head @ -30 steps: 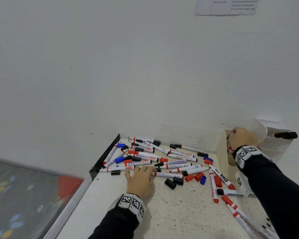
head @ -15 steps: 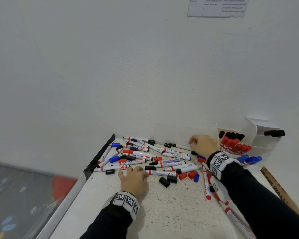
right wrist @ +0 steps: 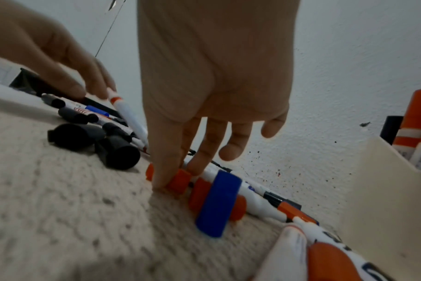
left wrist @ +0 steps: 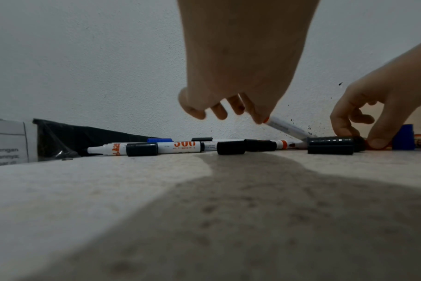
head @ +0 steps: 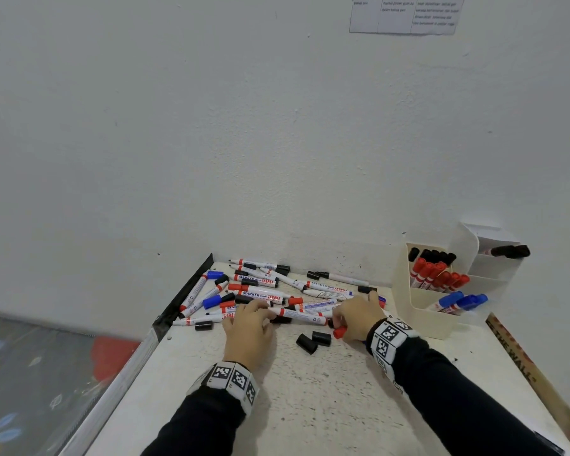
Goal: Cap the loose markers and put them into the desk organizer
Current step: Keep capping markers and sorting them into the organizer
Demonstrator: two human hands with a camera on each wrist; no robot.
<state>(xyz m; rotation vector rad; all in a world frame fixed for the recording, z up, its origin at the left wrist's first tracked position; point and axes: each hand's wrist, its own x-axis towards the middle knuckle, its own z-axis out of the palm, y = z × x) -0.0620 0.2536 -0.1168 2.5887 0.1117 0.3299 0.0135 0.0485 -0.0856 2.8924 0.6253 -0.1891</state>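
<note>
White, speckled and a little grubby, the tabletop (head: 310, 406) runs to a corner of the wall, and a heap of loose markers (head: 260, 291) lies across its far side, red, blue and black ones mixed with caps that have come off. The left hand (head: 249, 327) reaches into the near edge of the heap and pinches the tail end of one red marker (head: 298, 316), fingers curled round it; in the left wrist view that end is lifted off the table while the tip end slopes down to the right. The right hand (head: 356, 315) is at the other end of this marker, thumb and forefinger closed on a loose red cap (right wrist: 178, 180) that sits on the table surface (the right wrist view shows the thumb pressed down beside it). Just right of that cap lie another red cap and a blue cap (right wrist: 218, 203), touching each other. Two black caps (head: 313, 340) lie together on the bare table, near side of the heap, between the two wrists. At the far right the cream desk organizer (head: 418, 320) stands against the wall, already holding capped markers: black and red ones upright in the far left compartment, blue ones leaning in the nearer one, one black lying higher up at the right. A strip with lettering (head: 524, 357) lies along the table's right edge.
</note>
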